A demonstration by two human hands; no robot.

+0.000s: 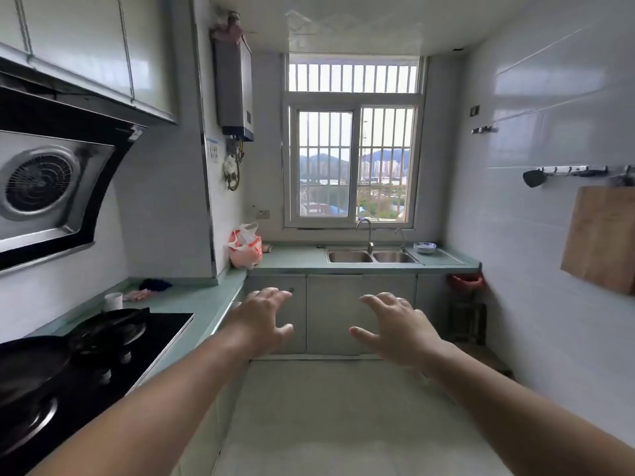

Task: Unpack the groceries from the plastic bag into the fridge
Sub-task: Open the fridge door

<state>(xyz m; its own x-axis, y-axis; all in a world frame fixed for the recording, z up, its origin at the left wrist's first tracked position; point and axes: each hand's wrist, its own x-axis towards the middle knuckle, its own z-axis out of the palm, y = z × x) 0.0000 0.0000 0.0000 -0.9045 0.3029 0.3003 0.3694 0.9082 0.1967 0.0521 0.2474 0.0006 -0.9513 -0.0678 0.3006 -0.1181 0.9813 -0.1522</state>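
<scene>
Nothing unpacked yet: plastic bag (245, 247) full, far-left counter corner; left hand (263, 319), right hand (395, 329) spread, empty; fridge unseen.

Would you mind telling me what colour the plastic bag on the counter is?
The plastic bag is white with red-orange print, seen in the head view.

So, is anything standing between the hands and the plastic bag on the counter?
Nothing visible. Both the left hand and right hand are open and empty above bare floor; the plastic bag sits in the counter's far corner, with open space between.
</scene>
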